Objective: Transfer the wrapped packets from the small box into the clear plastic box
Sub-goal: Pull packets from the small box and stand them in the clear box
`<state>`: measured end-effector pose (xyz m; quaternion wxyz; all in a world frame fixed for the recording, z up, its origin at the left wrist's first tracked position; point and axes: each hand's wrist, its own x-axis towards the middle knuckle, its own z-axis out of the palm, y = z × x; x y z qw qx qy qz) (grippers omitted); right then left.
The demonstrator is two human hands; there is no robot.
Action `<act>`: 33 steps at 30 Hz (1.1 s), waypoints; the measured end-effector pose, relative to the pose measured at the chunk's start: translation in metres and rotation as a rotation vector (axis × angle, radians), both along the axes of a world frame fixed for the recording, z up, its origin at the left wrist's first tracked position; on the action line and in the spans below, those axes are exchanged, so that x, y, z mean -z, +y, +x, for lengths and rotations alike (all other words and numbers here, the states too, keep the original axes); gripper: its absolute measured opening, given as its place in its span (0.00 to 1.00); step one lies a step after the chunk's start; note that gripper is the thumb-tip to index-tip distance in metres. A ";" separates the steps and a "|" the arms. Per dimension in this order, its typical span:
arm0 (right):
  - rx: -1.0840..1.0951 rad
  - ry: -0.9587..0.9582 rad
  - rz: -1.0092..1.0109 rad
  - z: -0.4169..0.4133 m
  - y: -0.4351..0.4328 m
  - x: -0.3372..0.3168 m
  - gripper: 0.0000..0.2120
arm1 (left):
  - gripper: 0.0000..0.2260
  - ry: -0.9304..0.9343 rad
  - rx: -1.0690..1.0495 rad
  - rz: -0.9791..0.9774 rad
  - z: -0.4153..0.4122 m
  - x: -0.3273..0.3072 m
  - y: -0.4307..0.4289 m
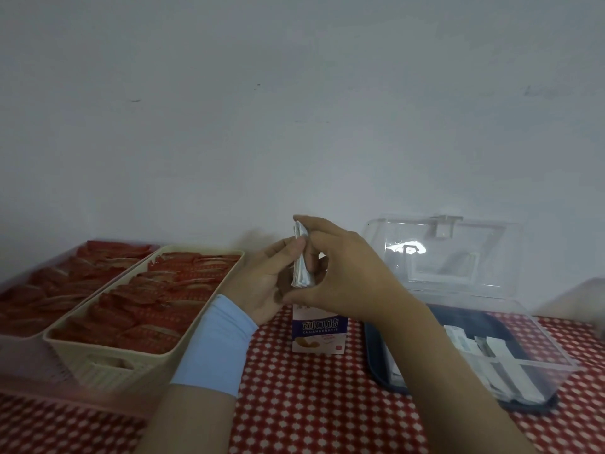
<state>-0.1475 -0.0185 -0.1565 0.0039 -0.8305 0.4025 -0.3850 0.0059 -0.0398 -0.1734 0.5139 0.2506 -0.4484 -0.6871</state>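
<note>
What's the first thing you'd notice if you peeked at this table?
Right in the middle, two hands, the left hand and the right hand, pinch a bundle of wrapped packets above a small box. To the left sits a cream basket packed with red wrappers, and to the right a clear plastic box stands open with white packets inside.

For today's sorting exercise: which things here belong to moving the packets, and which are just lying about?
Job: small box; stack of packets pinched by left hand and right hand; clear plastic box.
Lying about: cream basket; pink basket; checked cloth.
</note>
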 end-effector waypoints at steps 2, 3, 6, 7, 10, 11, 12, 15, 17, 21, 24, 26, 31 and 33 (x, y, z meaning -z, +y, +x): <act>0.016 0.023 -0.047 0.000 -0.002 0.001 0.22 | 0.24 -0.002 -0.005 0.011 -0.002 -0.002 0.002; 0.023 0.036 -0.045 0.000 -0.001 0.000 0.22 | 0.25 -0.002 -0.002 0.008 -0.003 -0.002 0.002; 0.013 0.005 0.043 -0.002 0.005 -0.003 0.23 | 0.21 -0.007 0.035 -0.021 -0.004 -0.004 0.005; -0.016 -0.056 0.119 -0.004 0.009 -0.005 0.21 | 0.18 -0.011 0.053 -0.030 -0.003 -0.004 0.006; -0.146 -0.369 0.414 -0.016 0.013 -0.010 0.12 | 0.17 -0.024 0.105 -0.027 -0.004 -0.005 0.011; -0.153 -0.455 0.453 -0.020 0.014 -0.011 0.09 | 0.19 -0.036 0.125 -0.019 -0.005 -0.006 0.013; -0.138 -0.497 0.463 -0.024 0.013 -0.013 0.09 | 0.21 -0.054 0.139 -0.016 -0.007 -0.006 0.014; -0.064 -0.411 0.428 -0.036 0.018 -0.015 0.17 | 0.23 -0.097 0.191 -0.016 -0.015 -0.009 0.020; -0.020 -0.345 0.425 -0.047 0.025 -0.017 0.16 | 0.20 -0.122 0.241 -0.011 -0.022 -0.009 0.023; 0.015 -0.282 0.496 -0.075 0.043 -0.027 0.07 | 0.12 -0.187 0.271 -0.010 -0.045 -0.010 0.033; 0.092 -0.229 0.474 -0.097 0.057 -0.035 0.05 | 0.11 -0.234 0.260 -0.064 -0.063 -0.012 0.039; 0.150 -0.183 0.465 -0.108 0.060 -0.037 0.06 | 0.06 -0.406 0.155 -0.185 -0.069 -0.011 0.040; 0.271 -0.118 0.444 -0.136 0.072 -0.045 0.09 | 0.04 -0.768 -0.171 -0.527 -0.103 -0.014 0.054; 0.293 -0.142 0.506 -0.147 0.078 -0.048 0.08 | 0.04 -0.784 -0.193 -0.544 -0.121 -0.016 0.058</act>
